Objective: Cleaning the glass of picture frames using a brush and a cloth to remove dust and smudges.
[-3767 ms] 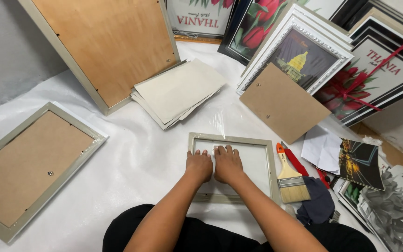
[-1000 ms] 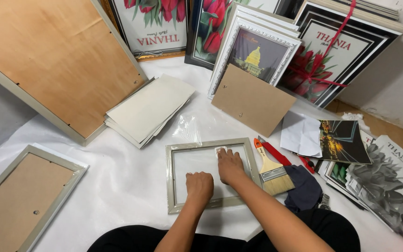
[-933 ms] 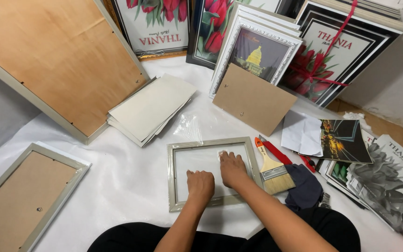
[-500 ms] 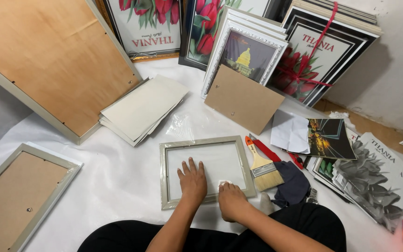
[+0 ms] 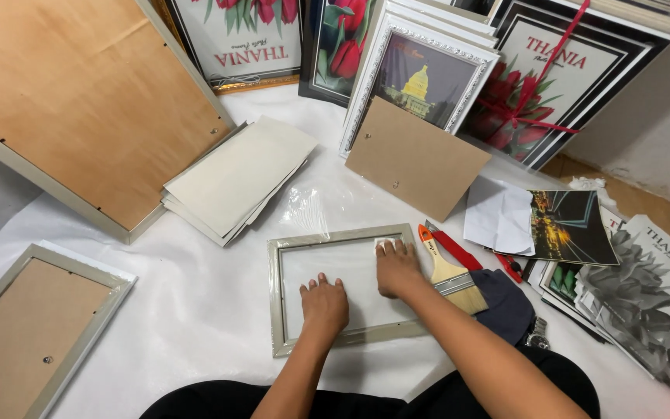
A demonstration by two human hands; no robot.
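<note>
From the left I see a small frame (image 5: 36,330) lying face down, then a stack of pale boards (image 5: 234,174). My left hand (image 5: 324,304) lies flat, grip spread wide, inside the silver frame (image 5: 274,295) on the white sheet (image 5: 188,310). My right hand (image 5: 397,268) presses its upper right corner, fingers open, holding nothing. Just right lies a paintbrush (image 5: 447,271), then dark prints (image 5: 571,229).

White sheet (image 5: 195,310) covers floor. On it: small frame (image 5: 277,295), cards (image 5: 234,174), brush (image 5: 447,271), backing board (image 5: 416,159), prints (image 5: 568,225), face-down frame (image 5: 32,326).
</note>
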